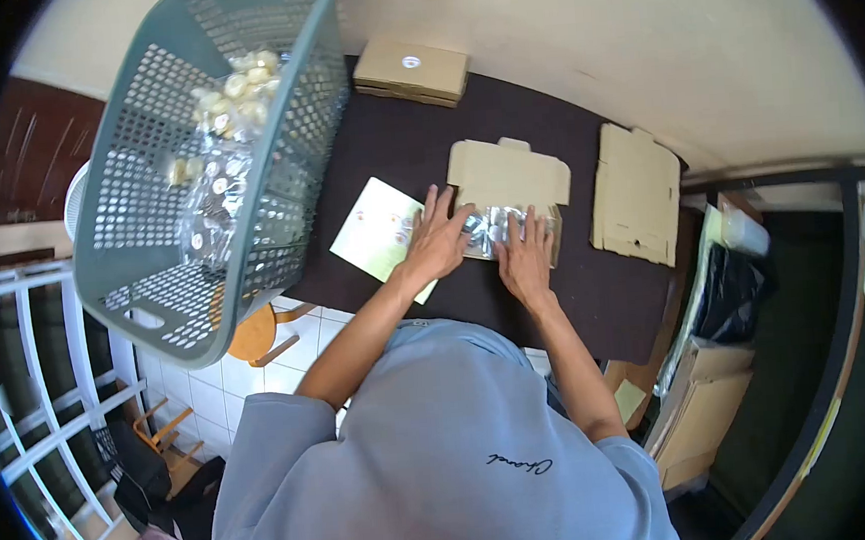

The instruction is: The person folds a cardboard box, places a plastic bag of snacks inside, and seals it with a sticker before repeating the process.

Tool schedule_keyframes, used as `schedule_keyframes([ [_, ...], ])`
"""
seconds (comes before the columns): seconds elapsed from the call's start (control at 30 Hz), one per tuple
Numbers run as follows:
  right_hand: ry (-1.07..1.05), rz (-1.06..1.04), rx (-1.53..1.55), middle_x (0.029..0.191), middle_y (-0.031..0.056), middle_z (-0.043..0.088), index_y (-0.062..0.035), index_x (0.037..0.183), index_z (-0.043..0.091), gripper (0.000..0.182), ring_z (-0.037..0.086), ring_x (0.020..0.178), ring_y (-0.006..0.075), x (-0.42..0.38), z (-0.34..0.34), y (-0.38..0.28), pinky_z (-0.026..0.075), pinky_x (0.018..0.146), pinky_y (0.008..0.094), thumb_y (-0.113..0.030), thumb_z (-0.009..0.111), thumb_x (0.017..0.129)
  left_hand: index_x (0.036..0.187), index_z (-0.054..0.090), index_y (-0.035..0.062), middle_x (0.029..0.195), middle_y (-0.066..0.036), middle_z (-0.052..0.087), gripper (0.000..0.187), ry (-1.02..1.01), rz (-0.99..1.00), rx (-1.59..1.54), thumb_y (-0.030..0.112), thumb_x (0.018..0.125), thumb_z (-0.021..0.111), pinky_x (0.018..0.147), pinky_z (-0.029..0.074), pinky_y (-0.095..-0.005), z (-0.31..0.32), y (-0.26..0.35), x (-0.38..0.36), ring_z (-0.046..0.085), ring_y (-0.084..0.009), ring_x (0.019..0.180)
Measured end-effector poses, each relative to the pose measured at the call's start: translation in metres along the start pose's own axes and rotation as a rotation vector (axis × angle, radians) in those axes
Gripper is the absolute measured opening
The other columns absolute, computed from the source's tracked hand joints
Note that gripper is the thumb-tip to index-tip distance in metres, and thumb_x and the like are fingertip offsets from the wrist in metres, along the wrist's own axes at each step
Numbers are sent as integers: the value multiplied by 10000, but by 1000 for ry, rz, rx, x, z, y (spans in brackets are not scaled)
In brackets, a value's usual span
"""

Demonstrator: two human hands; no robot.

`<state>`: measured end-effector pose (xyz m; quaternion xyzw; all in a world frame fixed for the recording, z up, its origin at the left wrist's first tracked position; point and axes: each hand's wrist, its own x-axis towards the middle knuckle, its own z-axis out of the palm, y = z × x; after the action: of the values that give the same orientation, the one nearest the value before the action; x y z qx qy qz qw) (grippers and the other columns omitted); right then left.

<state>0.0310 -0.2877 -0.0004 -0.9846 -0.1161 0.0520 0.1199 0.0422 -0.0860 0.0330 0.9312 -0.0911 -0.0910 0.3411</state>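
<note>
An opened cardboard box (511, 172) lies on the dark table with its lid flap folded back toward the wall. Inside its near part are shiny clear plastic packets (490, 228). My left hand (435, 238) is at the box's left edge, fingers spread, its fingertips by the packets. From the right, my right hand (526, 261) rests on the packets with its fingers apart. A pale green and white printed sheet (374, 229) lies left of the box, partly beneath my left hand. Neither hand is closed round anything.
A large grey-green basket (289, 160) with bagged items (230, 104) stands at the left. Stacked closed boxes (410, 69) sit by the wall. Flat cardboard boxes (636, 196) lie on the table's right. Beyond the right edge are more cardboard pieces (706, 416) and a black bag (730, 294).
</note>
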Motion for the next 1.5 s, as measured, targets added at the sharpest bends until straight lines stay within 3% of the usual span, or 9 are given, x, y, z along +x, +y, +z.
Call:
schedule_keyframes([
  [0.17,-93,-17,6,1516,257,264,-128,1429,427,578,190,1393,511,1,3,-21,130,1077,692,-448,500,953,1245,547,31,1202,-185,585,368,-33,-55,-392,176,912,609,985,424,-406,-73,15,-28,539,-348,1154],
  [0.57,-202,13,41,1560,215,202,-163,1498,317,605,94,1435,473,-2,11,-17,44,1090,687,-438,453,977,1213,610,33,1164,-146,641,340,-70,403,-374,228,936,619,963,466,-403,-337,42,-154,607,-285,1085],
  [0.77,-5,67,163,1422,264,393,-17,1390,427,538,310,1350,466,-1,4,-7,229,1068,640,-316,533,956,1173,618,47,1006,-105,682,288,32,-152,55,221,948,572,864,503,-375,-408,-89,-107,646,-247,970],
  [0.87,180,-25,451,1227,277,526,77,1258,482,435,505,1143,433,-3,-9,5,385,996,472,-158,587,907,1178,622,43,1058,-145,679,338,-194,-464,433,254,919,582,883,494,-391,-411,-166,-85,642,-286,999],
  [1.1,133,186,462,1156,253,587,64,1209,533,366,573,1080,399,-32,-35,44,451,939,449,-100,621,893,1149,663,2,1236,-170,627,524,-890,-825,678,436,855,642,936,473,-425,-380,-328,-80,582,-330,1156],
  [1.3,56,396,580,1115,222,622,69,1174,544,320,623,1019,312,-51,-32,68,494,891,398,-82,622,903,1484,66,45,1345,-257,503,1141,-587,-991,449,264,684,849,905,497,-425,-343,-366,-97,596,-320,1115],
  [1.37,39,388,614,1111,212,624,67,1173,542,309,623,1006,291,-48,-30,73,495,887,386,-75,615,908,1471,18,45,1237,-256,575,1121,-473,-1192,222,239,717,824,784,543,-418,-342,-341,-95,630,-287,1018],
  [1.43,20,382,648,1106,201,625,65,1171,541,299,622,994,269,-44,-33,75,495,883,373,-69,608,913,1414,304,18,1078,-213,653,802,-463,-1228,234,175,777,765,659,558,-386,-341,-359,-87,654,-255,892],
  [1.5,16,391,653,1068,174,628,53,1186,539,297,615,975,244,-38,-38,72,490,874,352,-63,597,918,940,680,-44,831,-179,675,242,-663,-1164,265,145,800,740,644,548,-404,-348,-370,-82,674,-291,782],
])
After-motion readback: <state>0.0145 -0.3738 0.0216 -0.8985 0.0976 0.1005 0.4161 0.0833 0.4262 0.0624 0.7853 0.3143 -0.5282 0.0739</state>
